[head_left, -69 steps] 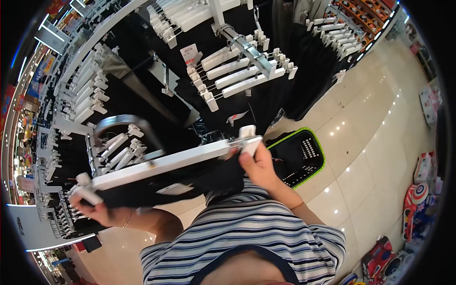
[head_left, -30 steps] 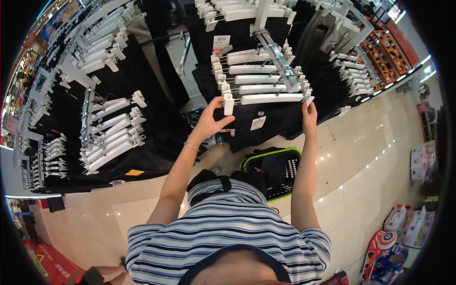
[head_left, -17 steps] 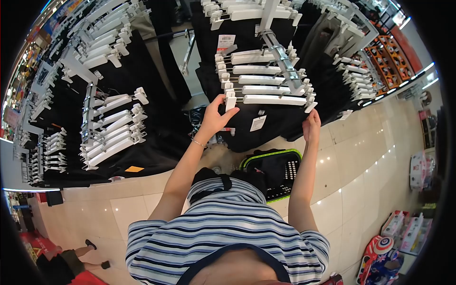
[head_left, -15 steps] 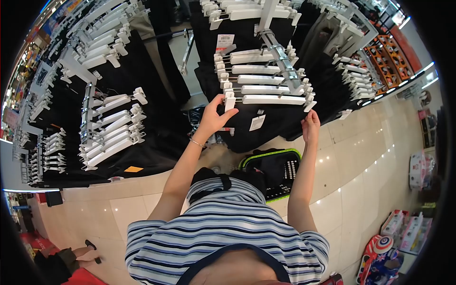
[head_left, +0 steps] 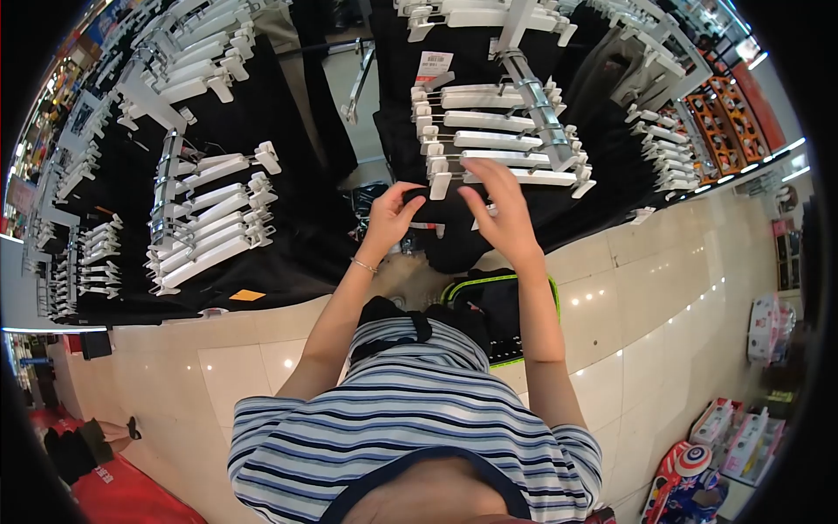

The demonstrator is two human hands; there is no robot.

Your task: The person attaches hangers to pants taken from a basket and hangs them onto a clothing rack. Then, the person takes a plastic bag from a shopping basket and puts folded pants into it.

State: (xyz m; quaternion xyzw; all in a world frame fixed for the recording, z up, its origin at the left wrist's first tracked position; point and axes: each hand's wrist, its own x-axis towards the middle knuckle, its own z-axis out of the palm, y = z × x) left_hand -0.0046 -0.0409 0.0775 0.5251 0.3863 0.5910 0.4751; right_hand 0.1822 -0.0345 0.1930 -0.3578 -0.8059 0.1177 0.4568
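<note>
Above glossy beige floor tiles (head_left: 602,288), find black cloth garment (head_left: 456,243) hung beneath frontmost white plastic clip hanger (head_left: 550,177), at chromed metal rail (head_left: 543,109). Left hand (head_left: 389,218): grip half-curled beside leftmost clip (head_left: 441,185); impossible to tell any hold on cloth. Right hand (head_left: 506,218): grip spread before hanger, nothing visibly held. Advise steadying by clip, not cloth; leave white hangers behind (head_left: 489,120) unsnagged.

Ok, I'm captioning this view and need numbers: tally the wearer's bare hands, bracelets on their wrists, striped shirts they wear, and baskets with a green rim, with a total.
Hands: 2 (left hand, right hand)
Bracelet: 1
Striped shirt: 1
Green-rimmed basket: 1
Total: 5
</note>
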